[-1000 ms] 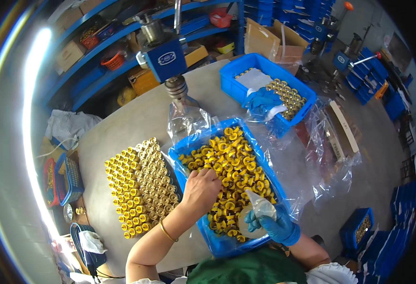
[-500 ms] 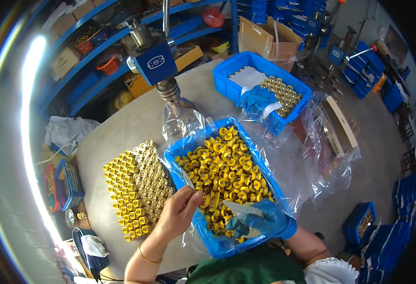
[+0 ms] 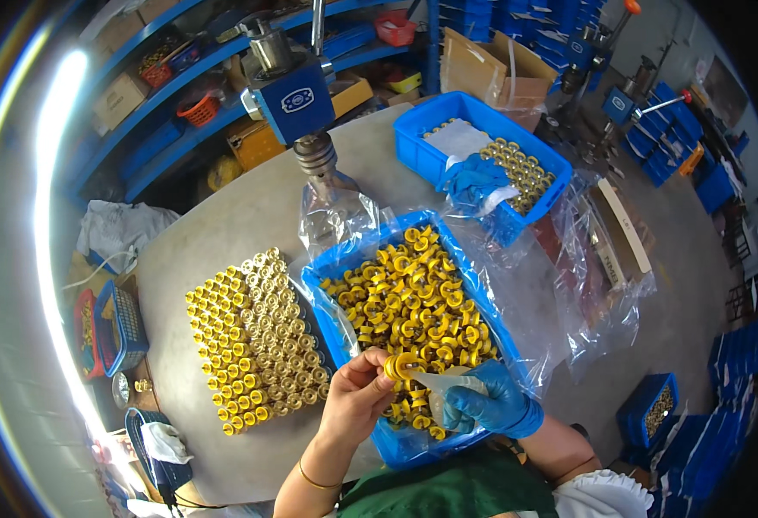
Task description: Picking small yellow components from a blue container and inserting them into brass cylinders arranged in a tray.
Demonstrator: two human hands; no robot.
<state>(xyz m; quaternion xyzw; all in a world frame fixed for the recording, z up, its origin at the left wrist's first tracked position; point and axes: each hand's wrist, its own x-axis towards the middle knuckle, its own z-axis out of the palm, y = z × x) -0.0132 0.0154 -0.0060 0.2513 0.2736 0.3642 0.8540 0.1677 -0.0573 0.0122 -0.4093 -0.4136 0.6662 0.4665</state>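
Between the fingertips of my bare left hand (image 3: 357,399) is a yellow spool-shaped part (image 3: 403,366), held over the near end of a blue bin (image 3: 409,451). My right hand (image 3: 502,402), in a blue glove, grips a translucent squeeze bottle (image 3: 441,382). Its tapered nozzle points left and meets the yellow part or lies just in front of it; I cannot tell which. Loose yellow parts (image 3: 422,302) fill the plastic-lined bin in a jumbled heap. Left of the bin stand rows of upright yellow parts (image 3: 224,345), alongside rows of paler gold parts (image 3: 277,324).
A blue-headed press (image 3: 295,104) wrapped in clear plastic rises behind the bin. At the back right, another blue bin (image 3: 412,148) holds gold parts and a crumpled blue glove (image 3: 476,181). Clear plastic sheeting (image 3: 582,302) and cardboard strips (image 3: 625,226) lie to the right.
My left hand has moved right to the nozzle, and the yellow part now shows in its fingers. The bottle stays in my right hand, which has barely shifted.
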